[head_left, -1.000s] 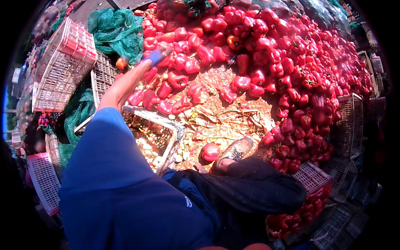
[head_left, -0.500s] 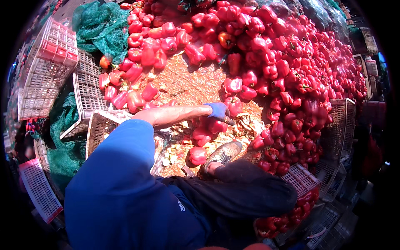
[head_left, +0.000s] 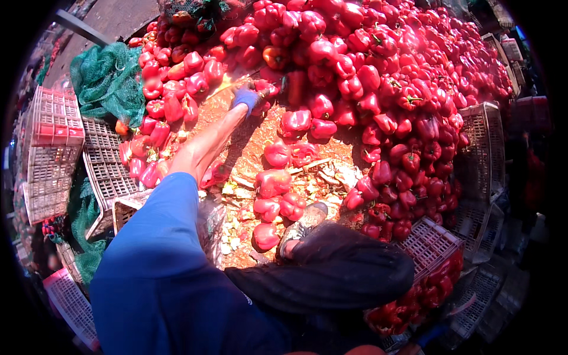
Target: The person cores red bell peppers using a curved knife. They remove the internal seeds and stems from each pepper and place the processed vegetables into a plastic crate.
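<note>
My left hand (head_left: 246,96), in a blue glove with dark fingers, reaches far out over the brownish wet ground. Its fingers close on a red bell pepper (head_left: 266,89) at the near edge of the pile. At the lower right rim, a dim blue patch looks like the glove of my right hand (head_left: 432,335); its fingers are lost in shadow. A crate (head_left: 431,245) near that patch has red bell peppers below its slatted side. Several loose peppers, among them one large red bell pepper (head_left: 273,183), lie between my left arm and my shoe.
A large heap of red bell peppers (head_left: 408,97) covers the far and right side. Green netting (head_left: 109,83) and stacked plastic crates (head_left: 56,142) stand at left. More crates (head_left: 482,148) edge the right. My shoe (head_left: 305,228) rests among scraps on the ground.
My left hand has moved away from me and to the left, from the peppers near my shoe to the pile's edge. The view has shifted a little. A blue patch now shows at lower right.
</note>
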Demonstrator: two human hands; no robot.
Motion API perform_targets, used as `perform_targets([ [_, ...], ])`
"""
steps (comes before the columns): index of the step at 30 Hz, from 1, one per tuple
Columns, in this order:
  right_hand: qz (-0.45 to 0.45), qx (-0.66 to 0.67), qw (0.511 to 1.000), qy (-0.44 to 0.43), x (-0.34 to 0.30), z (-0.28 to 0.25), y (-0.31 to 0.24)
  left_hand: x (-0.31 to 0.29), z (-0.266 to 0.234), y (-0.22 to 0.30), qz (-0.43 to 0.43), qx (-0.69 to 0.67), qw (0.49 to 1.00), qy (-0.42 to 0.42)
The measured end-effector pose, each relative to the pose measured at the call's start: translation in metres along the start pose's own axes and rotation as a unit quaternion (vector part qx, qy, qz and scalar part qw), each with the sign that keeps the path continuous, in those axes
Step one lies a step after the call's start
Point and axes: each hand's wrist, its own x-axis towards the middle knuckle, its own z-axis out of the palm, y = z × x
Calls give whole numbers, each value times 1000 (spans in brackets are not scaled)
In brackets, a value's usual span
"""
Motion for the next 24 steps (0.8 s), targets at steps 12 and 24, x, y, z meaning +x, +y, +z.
perform_targets([
  [12,-11,22,1000,7,27,44,23,-142,66,102,497,110,815,-279],
  [24,-16,12,1000,-18,53,83,8,44,112,300,315,353,866,-163],
])
